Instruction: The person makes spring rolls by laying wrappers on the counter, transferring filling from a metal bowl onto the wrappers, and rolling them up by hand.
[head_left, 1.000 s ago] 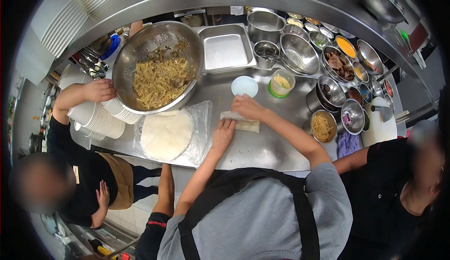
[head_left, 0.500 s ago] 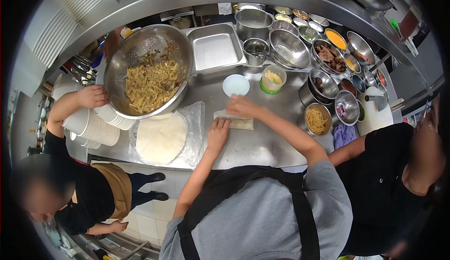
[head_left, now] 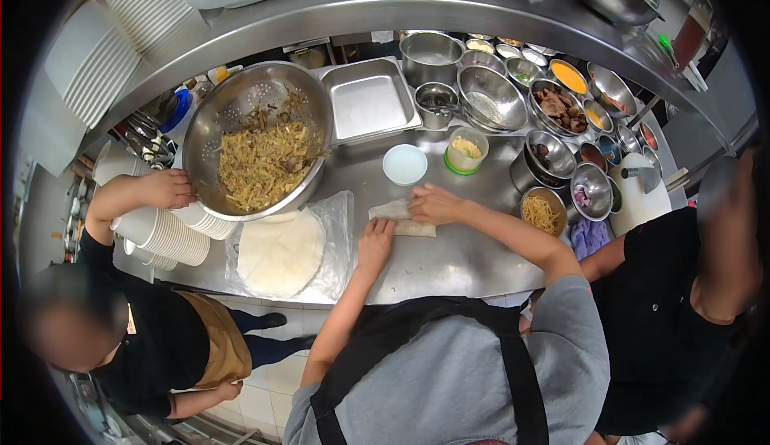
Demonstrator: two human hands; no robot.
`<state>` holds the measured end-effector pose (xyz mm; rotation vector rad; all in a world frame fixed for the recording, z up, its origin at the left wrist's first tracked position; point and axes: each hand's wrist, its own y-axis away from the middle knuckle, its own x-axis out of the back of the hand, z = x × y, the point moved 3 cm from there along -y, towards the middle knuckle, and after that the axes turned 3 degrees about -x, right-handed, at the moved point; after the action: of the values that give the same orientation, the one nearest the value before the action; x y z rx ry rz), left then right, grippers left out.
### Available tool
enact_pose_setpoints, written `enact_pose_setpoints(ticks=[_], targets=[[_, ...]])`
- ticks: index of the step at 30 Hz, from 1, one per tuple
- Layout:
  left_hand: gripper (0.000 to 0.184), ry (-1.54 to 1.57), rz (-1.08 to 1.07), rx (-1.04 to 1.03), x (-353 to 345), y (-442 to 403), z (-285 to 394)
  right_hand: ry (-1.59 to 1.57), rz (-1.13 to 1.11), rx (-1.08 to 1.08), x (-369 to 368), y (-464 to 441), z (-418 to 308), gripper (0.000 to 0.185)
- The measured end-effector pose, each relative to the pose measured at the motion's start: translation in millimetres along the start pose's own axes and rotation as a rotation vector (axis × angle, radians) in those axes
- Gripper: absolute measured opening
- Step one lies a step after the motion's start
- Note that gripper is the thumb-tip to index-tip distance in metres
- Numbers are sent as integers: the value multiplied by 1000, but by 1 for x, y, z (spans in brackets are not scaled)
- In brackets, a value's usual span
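A partly rolled pale wrapper (head_left: pixel 415 229) lies on the steel table in front of me, its far edge loose and flat. My left hand (head_left: pixel 375 244) holds the near left end, fingertips bent over it. On the far side, my right hand (head_left: pixel 435 204) has its fingers bunched on the wrapper's upper flap. A stack of round white wrappers (head_left: pixel 281 252) rests on a clear plastic bag (head_left: pixel 341 228) to the left. Just beyond my hands stand a small bowl of pale liquid (head_left: pixel 405 164) and a green-based tub of yellowish chopped filling (head_left: pixel 467 150).
A large steel bowl (head_left: pixel 200 116) of shredded filling stands far left, with a co-worker's hand (head_left: pixel 170 188) at its rim. Behind is a steel tray (head_left: pixel 370 100). Bowls of ingredients, including a bowl of yellow strips (head_left: pixel 542 211), crowd the right, beside another person (head_left: pixel 650 301).
My right hand has shifted right along the wrapper, and its far flap now shows more. My left hand stays on the left end. The whole view has tilted slightly upward.
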<state>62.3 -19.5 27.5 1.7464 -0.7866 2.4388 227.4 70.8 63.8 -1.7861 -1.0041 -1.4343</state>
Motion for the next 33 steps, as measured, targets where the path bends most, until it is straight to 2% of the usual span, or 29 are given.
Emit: enact_pose_setpoints(ticks=[2, 5, 8, 11, 14, 17, 20, 23, 26, 29, 33], targets=[[27, 1, 12, -2, 0, -1, 1, 194, 18, -85, 15, -3, 12, 27], [27, -24, 23, -29, -3, 0, 0, -38, 483, -156, 23, -16, 29, 20], [28, -12, -25, -24, 3, -2, 0, 109, 243, -196, -1, -37, 45, 19], [27, -11, -7, -40, 2, -2, -1, 12, 324, -240, 12, -37, 44, 17], [23, -8, -9, -45, 4, -5, -2, -185, 121, -128, 31, -21, 17, 23], [25, 10, -19, -36, 5, -5, -5, -91, -1, -11, -4, 28, 8, 34], [27, 122, 36, -47, 10, -5, -9, 1, -91, -9, -11, 63, 26, 46], [28, 118, 35, -4, 2, -1, -14, 52, -94, 61, -21, 32, 27, 48], [28, 131, 24, -39, 7, -3, -15, -121, -111, 134, -31, -16, 18, 48], [31, 131, 62, -93, 7, -2, -17, -87, -124, 216, -29, -15, 15, 46], [32, 211, 32, -37, 13, -1, -16, -6, -273, 263, -15, 20, 38, 47]])
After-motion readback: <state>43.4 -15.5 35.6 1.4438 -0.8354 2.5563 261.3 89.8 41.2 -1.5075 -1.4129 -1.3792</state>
